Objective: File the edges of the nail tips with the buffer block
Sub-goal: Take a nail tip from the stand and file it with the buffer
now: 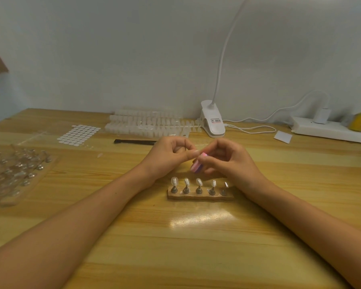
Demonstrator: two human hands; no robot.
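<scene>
My right hand holds a small pink and purple buffer block above the table, its top end against the fingertips of my left hand. My left thumb and forefinger are pinched together there; whatever they pinch is too small to make out. Just in front of both hands a wooden holder carries several metal stands, each with a clear nail tip on top.
Strips of white nail tips and a sheet of white adhesive tabs lie at the back. A black tool lies behind my left hand. Clear stands in a packet sit left. A clip lamp and power strip stand back right.
</scene>
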